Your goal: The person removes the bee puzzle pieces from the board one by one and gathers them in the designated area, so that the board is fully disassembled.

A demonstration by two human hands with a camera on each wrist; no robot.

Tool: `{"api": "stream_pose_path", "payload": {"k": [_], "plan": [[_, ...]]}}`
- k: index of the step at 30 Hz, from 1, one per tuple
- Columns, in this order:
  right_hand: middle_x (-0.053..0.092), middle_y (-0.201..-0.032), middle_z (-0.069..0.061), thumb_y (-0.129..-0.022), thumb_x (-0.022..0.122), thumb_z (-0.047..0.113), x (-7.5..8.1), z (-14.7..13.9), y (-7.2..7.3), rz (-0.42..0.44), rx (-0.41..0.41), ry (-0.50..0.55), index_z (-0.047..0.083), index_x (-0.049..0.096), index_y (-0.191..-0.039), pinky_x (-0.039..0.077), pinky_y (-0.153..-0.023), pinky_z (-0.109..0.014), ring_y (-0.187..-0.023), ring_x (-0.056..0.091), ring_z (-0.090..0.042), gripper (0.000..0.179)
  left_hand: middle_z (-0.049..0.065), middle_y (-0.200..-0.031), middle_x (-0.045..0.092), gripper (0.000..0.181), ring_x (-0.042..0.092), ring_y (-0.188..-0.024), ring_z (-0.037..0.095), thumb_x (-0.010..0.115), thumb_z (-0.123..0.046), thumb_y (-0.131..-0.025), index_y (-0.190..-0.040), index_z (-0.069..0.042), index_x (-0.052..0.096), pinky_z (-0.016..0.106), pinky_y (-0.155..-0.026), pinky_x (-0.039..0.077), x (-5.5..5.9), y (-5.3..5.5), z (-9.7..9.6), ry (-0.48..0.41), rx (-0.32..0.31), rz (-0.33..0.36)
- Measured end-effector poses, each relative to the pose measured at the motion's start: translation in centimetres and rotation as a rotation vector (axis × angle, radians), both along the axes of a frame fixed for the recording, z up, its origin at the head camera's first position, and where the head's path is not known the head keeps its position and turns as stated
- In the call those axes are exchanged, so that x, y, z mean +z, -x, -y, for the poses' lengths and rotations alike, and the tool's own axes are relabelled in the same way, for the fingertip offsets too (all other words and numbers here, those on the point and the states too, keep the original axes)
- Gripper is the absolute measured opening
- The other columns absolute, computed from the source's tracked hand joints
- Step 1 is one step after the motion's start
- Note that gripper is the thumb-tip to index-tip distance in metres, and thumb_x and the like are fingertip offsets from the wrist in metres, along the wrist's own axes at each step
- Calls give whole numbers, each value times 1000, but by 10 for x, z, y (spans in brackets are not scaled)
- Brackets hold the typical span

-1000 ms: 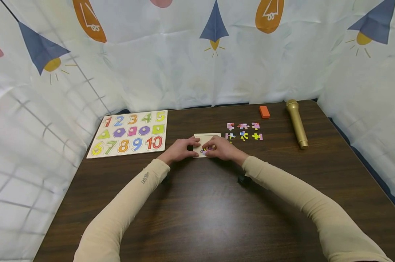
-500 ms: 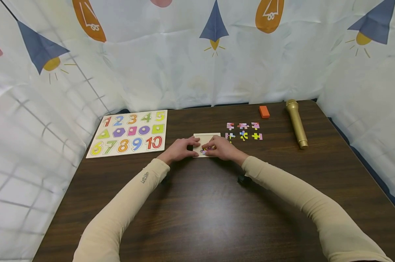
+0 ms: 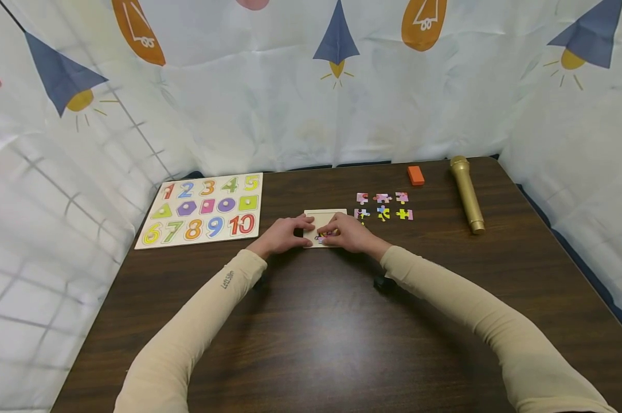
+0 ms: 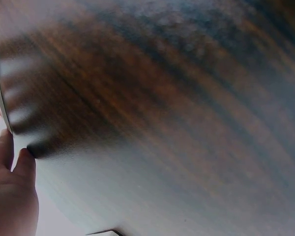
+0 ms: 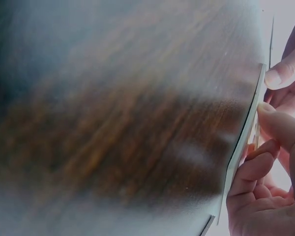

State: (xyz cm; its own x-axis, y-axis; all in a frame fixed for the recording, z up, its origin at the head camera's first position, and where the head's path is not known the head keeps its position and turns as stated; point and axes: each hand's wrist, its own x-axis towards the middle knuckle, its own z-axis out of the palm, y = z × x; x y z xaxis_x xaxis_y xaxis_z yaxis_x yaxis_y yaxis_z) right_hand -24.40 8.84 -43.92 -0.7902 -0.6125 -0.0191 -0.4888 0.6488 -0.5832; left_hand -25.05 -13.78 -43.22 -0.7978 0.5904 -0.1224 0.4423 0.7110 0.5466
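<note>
In the head view a small pale puzzle tray (image 3: 318,219) lies flat on the table. My left hand (image 3: 284,235) holds its left edge, thumb near the front corner and fingers farther back. Over the tray's front part, my right hand (image 3: 351,234) has thumb and fingers drawn together on a small colourful jigsaw piece (image 3: 321,237), which they mostly hide. In the right wrist view the tray's edge (image 5: 247,123) runs beside the right fingers and the left thumb. Several jigsaw pieces (image 3: 383,213) lie in two rows right of the tray.
A number-and-shape board (image 3: 197,215) lies at the left. Toward the back right are an orange block (image 3: 415,175) and a gold microphone (image 3: 467,195). The dark wooden table (image 3: 331,332) extends in front, and a patterned curtain (image 3: 290,103) hangs behind.
</note>
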Motion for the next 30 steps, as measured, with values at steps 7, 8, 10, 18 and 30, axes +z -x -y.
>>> {"api": "stream_pose_path", "payload": {"k": [7,8,10,18,30], "plan": [[57,-101,-7,-91,71,23,0,1,-1,-14,-1,11,14,71,-122,41,-70,-29,-87,51,-19,32,6,-148,47,48,30,-144,21,73,-25,-89,-130,-4,63,44,-115,26,0,0,1,1,4,0],[57,-101,-7,-91,71,23,0,1,-1,-16,0,12,13,71,-122,41,-70,-29,-87,51,-19,32,5,-148,47,48,30,-144,21,73,-25,-89,-130,-4,63,45,-115,26,0,1,1,1,4,0],[57,-101,-7,-91,71,23,0,1,-1,-16,0,14,13,71,-122,41,-70,-30,-87,52,-19,32,5,-148,47,48,30,-144,21,73,-26,-89,-130,-4,63,45,-115,27,0,0,0,4,4,0],[59,-104,-7,-92,70,25,0,-2,0,-4,-7,38,14,71,-122,44,-76,-33,-91,54,-20,32,5,-149,47,48,30,-144,21,73,-26,-89,-131,-5,63,44,-115,26,2,-1,0,5,5,7],[56,-100,-6,-92,70,26,8,-26,-6,57,-97,107,13,71,-122,42,-70,-32,-85,50,-20,33,6,-149,46,48,28,-145,21,73,-25,-89,-132,-4,62,43,-116,25,2,-1,-1,9,13,18]]}}
